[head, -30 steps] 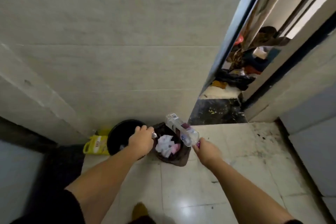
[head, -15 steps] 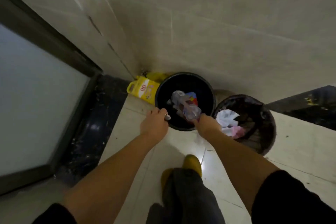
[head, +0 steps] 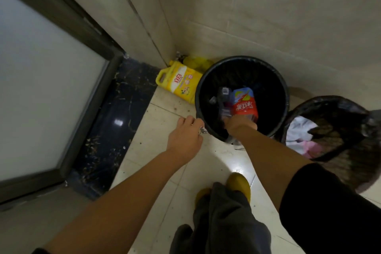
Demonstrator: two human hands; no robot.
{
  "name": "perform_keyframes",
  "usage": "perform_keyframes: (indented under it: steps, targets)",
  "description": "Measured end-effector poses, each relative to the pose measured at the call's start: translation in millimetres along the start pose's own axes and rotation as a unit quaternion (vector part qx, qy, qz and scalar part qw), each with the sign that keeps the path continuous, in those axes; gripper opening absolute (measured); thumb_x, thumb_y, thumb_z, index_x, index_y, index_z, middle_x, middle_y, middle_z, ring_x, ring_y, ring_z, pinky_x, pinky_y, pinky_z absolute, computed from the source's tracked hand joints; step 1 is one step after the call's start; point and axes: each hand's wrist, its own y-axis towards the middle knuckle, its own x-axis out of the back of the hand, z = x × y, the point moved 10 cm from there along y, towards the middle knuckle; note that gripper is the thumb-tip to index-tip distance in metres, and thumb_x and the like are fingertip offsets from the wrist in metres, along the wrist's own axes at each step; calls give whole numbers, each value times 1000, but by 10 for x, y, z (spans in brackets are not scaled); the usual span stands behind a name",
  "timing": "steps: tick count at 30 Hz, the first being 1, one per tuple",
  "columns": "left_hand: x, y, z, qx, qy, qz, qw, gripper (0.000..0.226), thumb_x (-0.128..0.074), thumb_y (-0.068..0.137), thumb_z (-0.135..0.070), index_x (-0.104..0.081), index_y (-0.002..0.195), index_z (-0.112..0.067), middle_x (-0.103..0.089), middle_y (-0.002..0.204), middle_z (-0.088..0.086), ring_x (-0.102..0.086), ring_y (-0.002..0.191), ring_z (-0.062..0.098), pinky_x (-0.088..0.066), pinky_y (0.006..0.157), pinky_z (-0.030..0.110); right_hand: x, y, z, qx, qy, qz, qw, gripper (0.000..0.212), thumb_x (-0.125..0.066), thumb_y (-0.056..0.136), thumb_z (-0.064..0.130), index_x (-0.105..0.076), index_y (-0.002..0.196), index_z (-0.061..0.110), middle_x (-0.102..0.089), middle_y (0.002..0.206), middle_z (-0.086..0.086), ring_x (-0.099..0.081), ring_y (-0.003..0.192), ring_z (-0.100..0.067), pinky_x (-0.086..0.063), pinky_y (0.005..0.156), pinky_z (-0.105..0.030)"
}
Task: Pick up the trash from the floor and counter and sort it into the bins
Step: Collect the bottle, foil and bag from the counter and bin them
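Head view, landmark = black bin (head: 274,80)

My R hand (head: 240,125): inside the black bin's mouth, near its front rim, reaching down. Fingers wrapped on the end of a clear plastic bottle (head: 224,102); grip closed on it.

Clear plastic bottle: inside the black bin, long axis pointing away from me, far end w/ a white label patch. Lies just left of a red drink carton (head: 244,102), touching or nearly so, can't tell which.

Red drink carton: in the black bin too, right of centre, white lettering on red, blue/white top. Its near end sits just beyond my R hand.

My L hand (head: 184,137): outside the black bin, just left of its front rim, above the floor (head: 165,130). Curled shut round a small silvery bit (head: 203,130) that pokes out by the thumb; what it is, too small to tell.

Black bin: round, dark inside, stands at the wall near the corner.

2nd bin (head: 350,150): right of the black bin, almost touching it, lined w/ a dark bag. White and pink crumpled paper (head: 299,138) inside.

Yellow jug (head: 179,82): on the floor left of the black bin, lying against it, handle away from the bin, in the corner.

Frosted door (head: 41,88): far left of the black bin, dark frame, dark stone sill.

My feet: yellow shoe (head: 240,185) on the floor well in front of the black bin, grey trouser leg over it.
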Motion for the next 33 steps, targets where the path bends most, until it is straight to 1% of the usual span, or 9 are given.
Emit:
perform_keyframes:
  steps: [3, 7, 15, 17, 22, 24, 27, 30, 33]
  targets:
    - [249, -84, -263, -19, 18, 21, 999, 27, -47, 91, -14, -51, 118, -17, -48, 124, 5, -39, 119, 25, -42, 70, 33, 416, -314, -178, -11, 72, -9, 997, 48, -56, 90, 40, -54, 127, 9, -59, 120, -13, -57, 112, -33, -47, 90, -39]
    - [721, -199, -804, -56, 43, 33, 997, 29, -47, 92, -17, -49, 121, -18, -47, 126, 6, -39, 121, 26, -48, 78, 38, 1078, -853, -502, -5, 111, -6, 994, 50, -70, 81, 30, -58, 119, 0, -63, 118, -17, -60, 111, -34, -50, 87, -36]
    - [1214, -329, -2218, -152, 79, 28, 985, 26, -41, 96, -21, -50, 120, -15, -48, 128, 8, -39, 125, 29, -48, 87, 41, 1950, -1761, -1597, -50, 208, -67, 975, 37, -42, 99, 14, -52, 130, -3, -57, 130, -21, -54, 121, -35, -44, 99, -37]
    - [1011, -334, -2536, -168, 66, 65, 981, 26, -42, 94, -16, -51, 118, -12, -49, 125, 10, -39, 124, 31, -44, 89, 43, 2048, -1859, -1985, -67, 258, -129, 955, 36, -35, 101, 10, -48, 131, -3, -56, 130, -23, -55, 120, -36, -44, 99, -39]
    - [165, -214, -3088, -185, 58, 136, 971, 36, -43, 94, -15, -47, 130, -14, -47, 133, 10, -39, 125, 29, -42, 97, 40, 1832, -1774, -2945, -137, 419, -267, 857, 40, -31, 102, 21, -56, 112, -9, -61, 114, -28, -58, 108, -40, -45, 94, -40]
    - [-270, -66, -3179, -170, 36, 151, 973, 37, -43, 95, -16, -46, 132, -13, -46, 138, 11, -40, 127, 30, -42, 99, 41, 1592, -1485, -3142, -133, 434, -277, 847, 36, -33, 102, 23, -55, 110, -5, -61, 110, -24, -60, 105, -35, -48, 94, -41]
    - [-967, 265, -3168, -129, -15, 158, 979, 39, -44, 96, -18, -45, 135, -13, -44, 141, 14, -41, 129, 33, -43, 100, 42, 1120, -905, -3274, -131, 460, -263, 838, 26, -35, 101, 21, -53, 97, 3, -59, 97, -16, -59, 93, -24, -47, 82, -31]
    - [-1652, 693, -3009, -66, -64, 151, 984, 39, -45, 97, -21, -45, 135, -13, -44, 141, 17, -43, 128, 36, -42, 103, 43, 655, -299, -3335, -121, 494, -267, 819, 23, -41, 98, 13, -54, 106, -4, -57, 110, -22, -55, 103, -33, -37, 80, -28]
    - [-2297, 1114, -2828, -23, -82, 157, 984, 38, -46, 96, -17, -48, 132, -7, -46, 138, 19, -46, 126, 39, -43, 105, 44, 150, 303, -3347, -110, 484, -220, 840, 27, -44, 95, 9, -53, 117, -3, -55, 121, -21, -53, 114, -34, -41, 88, -32]
